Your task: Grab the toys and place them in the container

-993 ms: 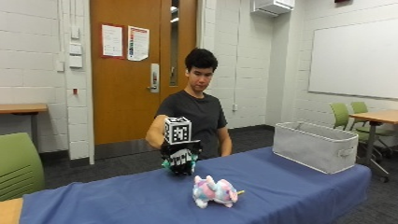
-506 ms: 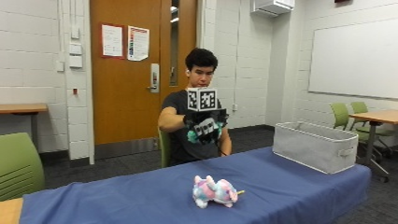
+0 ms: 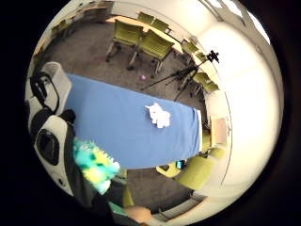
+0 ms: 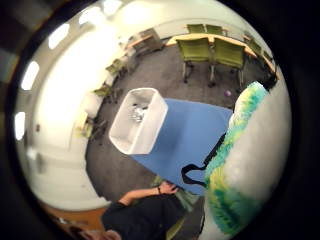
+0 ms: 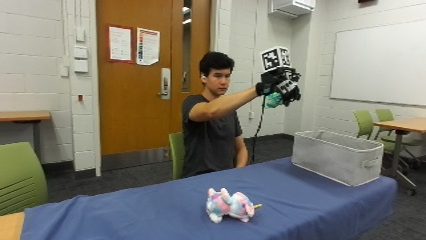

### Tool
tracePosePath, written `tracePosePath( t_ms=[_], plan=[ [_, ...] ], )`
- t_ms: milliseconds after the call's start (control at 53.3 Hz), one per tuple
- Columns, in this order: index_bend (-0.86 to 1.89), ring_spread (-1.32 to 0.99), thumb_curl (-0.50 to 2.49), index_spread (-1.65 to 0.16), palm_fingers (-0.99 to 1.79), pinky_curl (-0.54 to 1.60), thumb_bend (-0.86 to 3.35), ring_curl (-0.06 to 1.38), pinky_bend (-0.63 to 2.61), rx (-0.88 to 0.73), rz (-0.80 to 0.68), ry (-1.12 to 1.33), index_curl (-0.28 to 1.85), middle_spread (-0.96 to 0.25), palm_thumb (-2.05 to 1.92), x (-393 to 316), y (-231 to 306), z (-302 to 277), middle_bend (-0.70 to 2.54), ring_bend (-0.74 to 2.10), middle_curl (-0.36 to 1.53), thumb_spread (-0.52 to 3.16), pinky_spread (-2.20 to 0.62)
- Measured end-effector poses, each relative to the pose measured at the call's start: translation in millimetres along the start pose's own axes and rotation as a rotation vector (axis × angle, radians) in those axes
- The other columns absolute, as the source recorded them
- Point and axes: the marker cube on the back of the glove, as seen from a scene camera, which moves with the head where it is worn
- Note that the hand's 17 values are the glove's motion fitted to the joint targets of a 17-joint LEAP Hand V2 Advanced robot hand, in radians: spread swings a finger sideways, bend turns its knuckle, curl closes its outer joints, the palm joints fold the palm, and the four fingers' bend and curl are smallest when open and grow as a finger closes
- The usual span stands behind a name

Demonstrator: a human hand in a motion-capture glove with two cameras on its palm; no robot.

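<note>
Holding a teal and yellow plush toy (image 5: pixel 273 100) aloft in the gloved right hand (image 5: pixel 280 86), fingers curling round it, arm stretching out high over the blue desk (image 5: pixel 313 200) and short of the grey fabric container (image 5: pixel 336 156) at the desk's end. Showing as fuzzy green-yellow fur pressing close against the palm in both palm views (image 4: pixel 235 165) (clearly soft, squashing under the grasp). Judging it light and limp, not fragile, unlikely to slip thanks to the shaggy pile; gripping round the bulk of the body rather than a stray limb seeming the safer choice. Lying on its side mid-desk, well apart from the container: a second plush toy, pink, white and blue (image 5: pixel 229 205), looking equally soft and light, best taken from above round its middle. Sitting open-topped, the container, with something small and pale already glinting inside, too small to identify.
</note>
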Motion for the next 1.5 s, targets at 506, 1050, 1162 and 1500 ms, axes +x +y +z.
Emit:
tracePosePath(
  t_ms=[506,1050,1162,1500],
  plan=[
    [0.17,-0.35,0.98,-0.37,1.17,0.37,0.09,0.52,0.72,-0.004,-0.269,-0.158,0.72,-0.32,0.6,-205,-136,38,1.09,1.35,0.71,0.93,-0.47],
    [0.13,-0.34,0.77,-0.28,0.16,0.45,-0.19,0.47,0.89,-0.186,-0.191,-0.067,0.73,-0.24,0.0,-224,-141,91,0.69,1.16,0.59,1.0,-0.34],
    [0.16,-0.3,0.65,-0.23,0.12,0.42,-0.12,0.37,0.96,-0.144,-0.274,0.022,0.66,-0.15,-0.11,-192,-138,90,0.56,0.99,0.52,0.96,-0.27],
    [0.2,-0.28,0.41,-0.19,0.11,0.37,-0.1,0.28,0.92,-0.095,-0.084,0.101,0.61,-0.08,-0.11,-158,-103,64,0.47,0.85,0.47,0.92,-0.2]
  ],
)
